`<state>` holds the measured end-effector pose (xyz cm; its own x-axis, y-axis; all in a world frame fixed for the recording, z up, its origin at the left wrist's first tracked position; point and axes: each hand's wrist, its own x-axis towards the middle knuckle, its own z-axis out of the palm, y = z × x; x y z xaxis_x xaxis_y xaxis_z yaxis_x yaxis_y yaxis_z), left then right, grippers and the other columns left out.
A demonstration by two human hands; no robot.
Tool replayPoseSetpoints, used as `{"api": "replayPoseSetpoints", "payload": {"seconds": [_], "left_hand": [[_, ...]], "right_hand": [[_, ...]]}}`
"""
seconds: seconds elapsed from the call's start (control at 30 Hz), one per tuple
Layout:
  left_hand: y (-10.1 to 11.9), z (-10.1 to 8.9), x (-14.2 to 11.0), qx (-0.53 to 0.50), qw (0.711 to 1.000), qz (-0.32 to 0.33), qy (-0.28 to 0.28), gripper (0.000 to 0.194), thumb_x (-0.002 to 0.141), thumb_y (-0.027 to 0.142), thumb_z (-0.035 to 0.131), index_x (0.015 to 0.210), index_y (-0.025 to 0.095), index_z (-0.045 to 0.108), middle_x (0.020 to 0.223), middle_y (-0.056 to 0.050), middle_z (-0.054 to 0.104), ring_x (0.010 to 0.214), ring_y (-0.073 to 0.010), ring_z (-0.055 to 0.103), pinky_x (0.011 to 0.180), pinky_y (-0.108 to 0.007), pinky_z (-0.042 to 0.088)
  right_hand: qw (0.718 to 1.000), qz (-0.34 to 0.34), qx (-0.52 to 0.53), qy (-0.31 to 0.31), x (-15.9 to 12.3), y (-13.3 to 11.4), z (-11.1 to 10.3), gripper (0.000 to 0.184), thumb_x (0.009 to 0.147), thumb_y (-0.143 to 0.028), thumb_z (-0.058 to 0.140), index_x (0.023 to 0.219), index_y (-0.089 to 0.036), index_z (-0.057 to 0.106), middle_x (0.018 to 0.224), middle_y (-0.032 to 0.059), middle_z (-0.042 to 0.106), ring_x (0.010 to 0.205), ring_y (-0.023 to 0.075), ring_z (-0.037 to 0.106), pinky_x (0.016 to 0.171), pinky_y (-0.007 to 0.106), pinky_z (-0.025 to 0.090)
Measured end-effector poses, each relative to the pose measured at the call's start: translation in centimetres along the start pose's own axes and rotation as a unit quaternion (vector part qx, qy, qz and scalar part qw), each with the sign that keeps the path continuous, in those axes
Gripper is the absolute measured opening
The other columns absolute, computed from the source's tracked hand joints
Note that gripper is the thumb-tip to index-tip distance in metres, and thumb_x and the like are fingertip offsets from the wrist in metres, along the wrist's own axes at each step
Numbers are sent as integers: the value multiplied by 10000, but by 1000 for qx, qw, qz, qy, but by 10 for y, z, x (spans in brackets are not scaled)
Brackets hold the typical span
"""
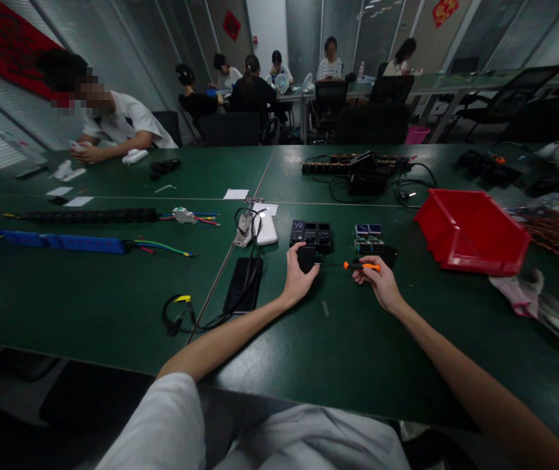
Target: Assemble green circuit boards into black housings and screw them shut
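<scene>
My left hand point(299, 275) is closed around a small black box-shaped part point(307, 258), held just above the green table. In my right hand point(378, 282) is a screwdriver point(364, 266) with an orange and black handle. Its thin shaft points left, toward the black part; whether the tip touches it I cannot tell. Behind my left hand lies a black device with several modules point(311, 234). Farther right sit green circuit boards with small screens point(368, 237), and a dark flat piece point(389, 256) lies beside my right hand.
A red plastic bin point(473, 235) stands to the right, near a glove point(529, 297). Left of my hands are a black phone-like slab point(243, 286), looped black cable point(174, 320) and a white box point(266, 227). Blue power strips point(83, 243) lie far left. A person point(117, 124) sits across the table.
</scene>
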<state>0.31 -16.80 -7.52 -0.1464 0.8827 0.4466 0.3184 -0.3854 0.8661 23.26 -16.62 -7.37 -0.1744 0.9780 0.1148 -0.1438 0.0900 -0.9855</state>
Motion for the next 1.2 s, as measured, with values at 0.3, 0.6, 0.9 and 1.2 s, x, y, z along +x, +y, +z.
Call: {"api": "replayPoseSetpoints", "payload": {"seconds": [0.3, 0.6, 0.9, 1.2], "left_hand": [[1, 0, 0, -5, 1000, -7, 1, 571, 747, 216, 643, 1260, 246, 398, 1225, -67, 446, 1164, -204, 453, 1050, -378, 335], [1, -1, 0, -3, 1000, -4, -2, 572, 749, 212, 643, 1262, 245, 392, 1235, -70, 440, 1174, -205, 444, 1056, -378, 330], [0, -1, 0, -6, 1000, -4, 0, 568, 750, 212, 641, 1260, 242, 392, 1234, -71, 440, 1180, -208, 439, 1060, -378, 322], [0, -1, 0, 2, 1000, -3, -5, 570, 756, 206, 631, 1267, 245, 382, 1242, -68, 437, 1178, -203, 437, 1056, -373, 324]], "right_hand": [[1000, -3, -6, 5, 0, 0, 1, 225, 858, -380, 554, 986, -198, 524, 698, 18, 654, 628, 172, 623, 602, 313, 492], [1000, 4, 7, 4, 1, 2, 0, 266, 851, -350, 568, 1064, -209, 497, 788, 37, 688, 668, 169, 644, 609, 293, 478], [1000, 3, 9, -3, -1, 0, 0, 195, 868, -339, 548, 999, -201, 507, 721, 21, 675, 625, 160, 637, 605, 292, 479], [1000, 10, -13, 6, 3, 8, -1, 254, 886, -402, 526, 1032, -200, 482, 639, -4, 661, 543, 152, 625, 550, 275, 470]]}}
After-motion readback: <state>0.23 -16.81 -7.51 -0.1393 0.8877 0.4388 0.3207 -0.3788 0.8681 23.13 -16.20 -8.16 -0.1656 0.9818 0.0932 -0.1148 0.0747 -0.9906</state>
